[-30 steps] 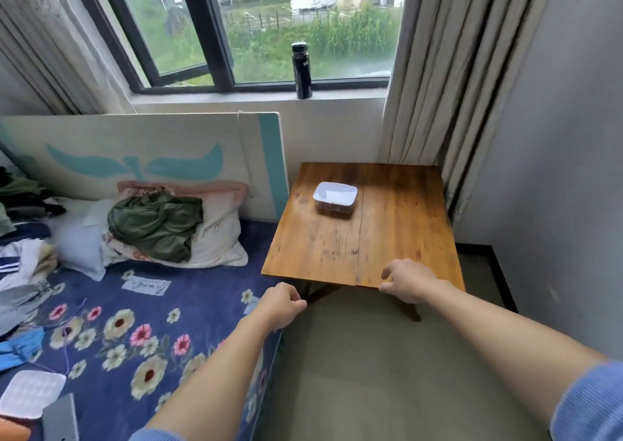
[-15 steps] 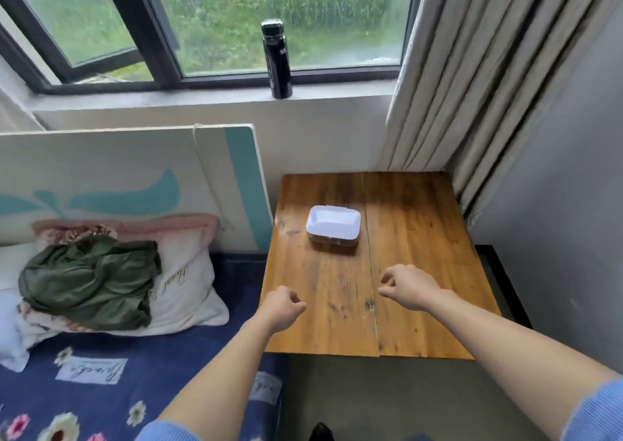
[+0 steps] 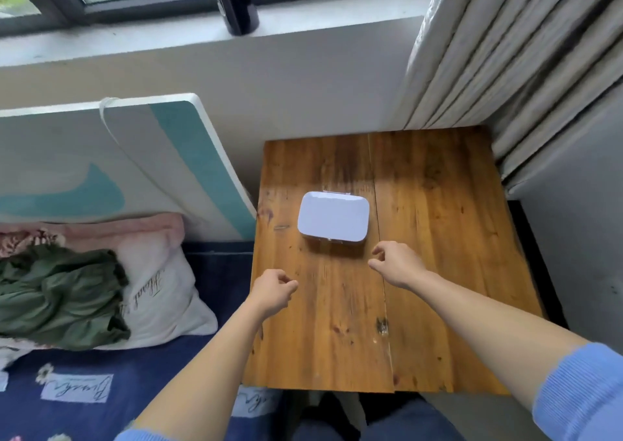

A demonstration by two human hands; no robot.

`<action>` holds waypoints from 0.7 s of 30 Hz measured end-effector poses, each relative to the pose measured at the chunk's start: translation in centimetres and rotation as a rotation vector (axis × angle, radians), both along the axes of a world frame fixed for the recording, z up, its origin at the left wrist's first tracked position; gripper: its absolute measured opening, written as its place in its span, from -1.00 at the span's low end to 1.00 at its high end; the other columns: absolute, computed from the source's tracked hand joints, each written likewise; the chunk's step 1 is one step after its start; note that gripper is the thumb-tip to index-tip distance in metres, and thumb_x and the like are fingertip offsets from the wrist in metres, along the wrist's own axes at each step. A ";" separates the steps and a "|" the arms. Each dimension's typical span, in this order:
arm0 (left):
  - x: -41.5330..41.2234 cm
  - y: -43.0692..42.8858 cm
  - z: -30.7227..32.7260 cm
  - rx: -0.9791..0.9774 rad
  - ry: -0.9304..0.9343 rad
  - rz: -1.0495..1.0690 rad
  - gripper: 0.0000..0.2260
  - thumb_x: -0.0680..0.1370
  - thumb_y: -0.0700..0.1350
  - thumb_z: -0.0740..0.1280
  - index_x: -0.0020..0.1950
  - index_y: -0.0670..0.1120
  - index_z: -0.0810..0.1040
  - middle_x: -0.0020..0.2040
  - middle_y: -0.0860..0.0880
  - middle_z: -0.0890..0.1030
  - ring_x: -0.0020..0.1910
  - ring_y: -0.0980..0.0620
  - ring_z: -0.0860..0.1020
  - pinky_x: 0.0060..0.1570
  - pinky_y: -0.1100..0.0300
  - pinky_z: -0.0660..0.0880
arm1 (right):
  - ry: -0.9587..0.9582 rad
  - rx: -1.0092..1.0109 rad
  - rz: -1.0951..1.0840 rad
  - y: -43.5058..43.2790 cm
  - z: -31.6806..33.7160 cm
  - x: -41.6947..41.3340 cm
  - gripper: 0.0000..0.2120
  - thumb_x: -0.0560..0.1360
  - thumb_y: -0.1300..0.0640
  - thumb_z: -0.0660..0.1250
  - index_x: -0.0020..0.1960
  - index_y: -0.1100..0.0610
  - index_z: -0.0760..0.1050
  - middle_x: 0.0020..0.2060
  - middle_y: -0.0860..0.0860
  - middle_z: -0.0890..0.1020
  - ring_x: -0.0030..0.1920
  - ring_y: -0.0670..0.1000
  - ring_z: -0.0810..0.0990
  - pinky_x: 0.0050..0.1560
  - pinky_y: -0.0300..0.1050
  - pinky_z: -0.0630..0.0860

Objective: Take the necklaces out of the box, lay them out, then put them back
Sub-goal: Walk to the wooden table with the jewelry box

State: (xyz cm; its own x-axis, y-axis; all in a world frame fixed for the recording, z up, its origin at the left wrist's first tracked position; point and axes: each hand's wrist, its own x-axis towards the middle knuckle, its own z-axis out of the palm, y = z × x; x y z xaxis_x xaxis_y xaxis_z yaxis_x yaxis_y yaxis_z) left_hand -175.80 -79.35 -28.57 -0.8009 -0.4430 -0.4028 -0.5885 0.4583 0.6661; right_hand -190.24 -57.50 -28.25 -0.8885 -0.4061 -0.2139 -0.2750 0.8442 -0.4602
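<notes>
A small white box with rounded corners and its lid closed lies flat on the wooden table, a little left of the table's middle seam. No necklace is visible. My right hand hovers just in front of the box, near its right corner, fingers loosely curled and holding nothing. My left hand is over the table's left edge, further from the box, its fingers curled into a loose fist with nothing in it.
A dark bottle stands on the windowsill behind the table. Curtains hang at the back right. A white and teal board leans against the wall on the left, above a pillow and green cloth on the bed.
The view has closed in on the table and tilted down. Both hands have moved forward over the tabletop toward the white box, the right one nearest it.
</notes>
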 end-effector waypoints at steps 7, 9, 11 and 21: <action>-13.8 -7.0 1.0 0.054 0.118 0.059 -0.78 0.58 -0.04 0.27 0.18 -0.08 0.54 0.05 -0.09 0.62 0.03 -0.09 0.60 0.07 -0.04 0.59 | 0.016 -0.129 -0.267 -5.5 0.0 -9.0 -0.57 0.53 0.05 0.27 0.37 0.13 0.38 0.22 0.10 0.58 0.16 0.14 0.55 0.03 -0.04 0.50; -17.4 -7.8 0.1 0.103 0.129 0.106 -0.65 0.58 -0.05 0.27 0.36 -0.07 0.43 0.26 -0.11 0.54 0.19 -0.12 0.54 0.20 -0.11 0.53 | 0.001 -0.172 -0.312 -6.4 -0.7 -10.9 -0.52 0.52 0.06 0.27 0.41 0.15 0.34 0.27 0.11 0.55 0.23 0.17 0.51 0.17 0.05 0.48; -20.8 -8.6 -1.1 0.160 0.126 0.168 -0.55 0.59 -0.06 0.27 0.48 -0.06 0.30 0.41 -0.10 0.42 0.31 -0.14 0.47 0.27 -0.13 0.48 | -0.038 -0.232 -0.361 -7.8 -1.7 -12.8 -0.48 0.51 0.07 0.29 0.44 0.15 0.30 0.32 0.10 0.52 0.27 0.16 0.50 0.23 0.09 0.46; -30.6 -8.4 -9.0 0.155 -0.022 0.107 -0.61 0.60 -0.20 0.17 0.43 -0.03 0.38 0.37 -0.03 0.50 0.31 -0.08 0.46 0.25 0.09 0.41 | -0.266 -0.368 -0.377 -11.8 -10.4 -22.2 -0.60 0.49 0.22 0.21 0.32 0.07 0.41 0.20 0.06 0.58 0.15 0.15 0.54 0.09 0.01 0.52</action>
